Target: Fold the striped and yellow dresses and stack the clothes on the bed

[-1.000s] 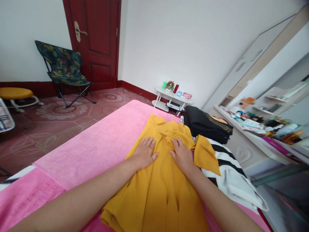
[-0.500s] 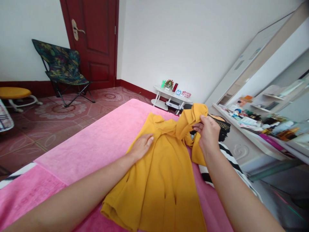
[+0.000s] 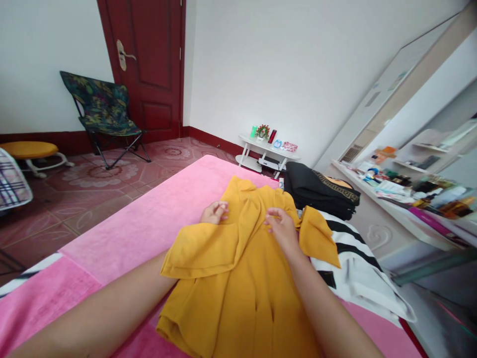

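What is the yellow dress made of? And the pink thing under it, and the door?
The yellow dress looks like soft matte woven cloth: it folds and drapes in loose creases under the left hand and right hand. The pink cover seems a fuzzy, towel-like fabric, with a dull napped surface. The door looks like dark red painted or varnished wood, with raised panels and a slight sheen.
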`<action>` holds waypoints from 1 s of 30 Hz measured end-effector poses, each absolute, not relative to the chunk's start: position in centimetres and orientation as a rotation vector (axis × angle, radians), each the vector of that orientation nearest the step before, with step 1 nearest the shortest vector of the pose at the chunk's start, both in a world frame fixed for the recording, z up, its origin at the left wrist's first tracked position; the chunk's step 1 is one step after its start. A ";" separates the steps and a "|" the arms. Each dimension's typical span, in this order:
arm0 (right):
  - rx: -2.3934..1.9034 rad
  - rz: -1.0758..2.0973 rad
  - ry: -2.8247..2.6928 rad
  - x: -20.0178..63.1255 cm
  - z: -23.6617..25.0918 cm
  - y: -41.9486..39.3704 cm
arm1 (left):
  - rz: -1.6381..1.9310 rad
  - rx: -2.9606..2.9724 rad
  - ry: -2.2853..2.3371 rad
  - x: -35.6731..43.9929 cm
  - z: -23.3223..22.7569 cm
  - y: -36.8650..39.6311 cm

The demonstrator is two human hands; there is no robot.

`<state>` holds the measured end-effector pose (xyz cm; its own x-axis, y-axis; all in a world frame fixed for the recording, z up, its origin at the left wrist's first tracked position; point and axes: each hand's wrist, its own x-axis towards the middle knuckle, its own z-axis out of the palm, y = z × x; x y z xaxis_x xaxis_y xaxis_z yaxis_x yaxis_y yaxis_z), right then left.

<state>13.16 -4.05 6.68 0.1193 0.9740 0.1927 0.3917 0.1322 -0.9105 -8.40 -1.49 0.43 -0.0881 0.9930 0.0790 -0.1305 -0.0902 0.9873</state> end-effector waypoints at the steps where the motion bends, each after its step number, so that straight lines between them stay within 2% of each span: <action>1: -1.477 0.788 -1.399 13.5 5.7 -3.2 | 1.390 1.158 1.128 -8.3 0.6 -1.6; 4: -1.553 0.909 -1.313 13.8 3.7 -2.1 | 1.371 1.377 1.137 -8.7 2.5 -2.3; 6: -1.560 0.965 -1.298 13.6 3.1 -2.2 | 1.239 1.685 1.104 -9.6 4.9 -3.2; 11: -1.532 1.056 -1.294 13.3 3.0 -3.5 | 0.384 2.220 0.908 -11.4 11.3 -7.6; 13: -1.499 1.090 -1.309 13.2 3.0 -4.1 | 0.182 2.345 1.062 -10.8 12.2 -9.4; 17: -1.436 1.110 -1.304 13.2 2.5 -4.9 | 0.078 2.404 1.471 -7.9 10.8 -11.4; 20: -1.396 1.103 -1.261 13.4 2.1 -5.2 | 0.107 2.409 1.548 -6.6 9.2 -11.3; 23: -1.366 1.098 -1.233 13.4 2.0 -5.4 | 0.424 2.290 1.382 -6.9 8.9 -10.2; 27: -1.338 1.216 -1.198 12.8 3.1 -6.3 | 1.003 1.468 1.033 -8.1 9.9 -8.1; 30: -1.261 1.441 -1.201 11.8 4.3 -7.3 | 1.092 0.929 0.854 -8.5 10.3 -7.0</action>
<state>11.80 -7.28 4.28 -0.1270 0.9769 -0.1720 -0.0072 -0.1743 -0.9847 -8.50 -6.97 10.28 0.2422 0.9640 -0.1097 -0.3382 0.1899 0.9217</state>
